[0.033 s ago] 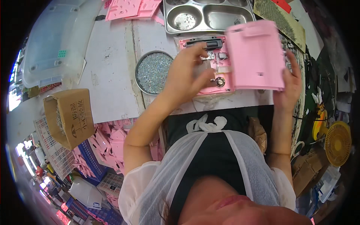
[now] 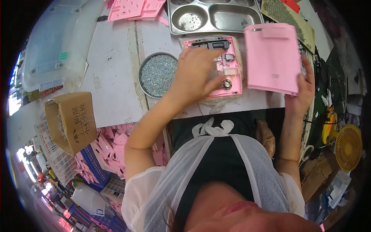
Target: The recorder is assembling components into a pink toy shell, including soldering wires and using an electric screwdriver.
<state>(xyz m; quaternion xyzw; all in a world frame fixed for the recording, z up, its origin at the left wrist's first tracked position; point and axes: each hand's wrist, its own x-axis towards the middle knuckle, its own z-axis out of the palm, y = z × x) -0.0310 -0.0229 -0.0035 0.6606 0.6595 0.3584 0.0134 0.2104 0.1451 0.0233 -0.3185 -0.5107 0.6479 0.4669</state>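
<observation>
A pink plastic cover panel [image 2: 272, 58] is raised off the bench at the right, gripped along its right edge by my right hand [image 2: 302, 87]. Left of it lies an open pink plastic housing [image 2: 233, 91], with a black part along its top, small metal pieces and a round metal part inside. My left hand [image 2: 195, 75] is over the housing's left side, thumb and fingers apart, and covers part of the interior. Whether its fingertips touch a part cannot be made out; nothing shows in its grasp.
A round dish of small screws [image 2: 158, 75] stands left of my left hand. Behind the housing sits a steel compartment tray [image 2: 214, 33]. Pink panels [image 2: 135, 9] lie at the back left. A cardboard box [image 2: 81, 120] and a clear plastic bin [image 2: 54, 46] are farther left.
The pink cover panel has moved right, away from the housing, with my right hand. My left hand has shifted slightly over the housing's left side.
</observation>
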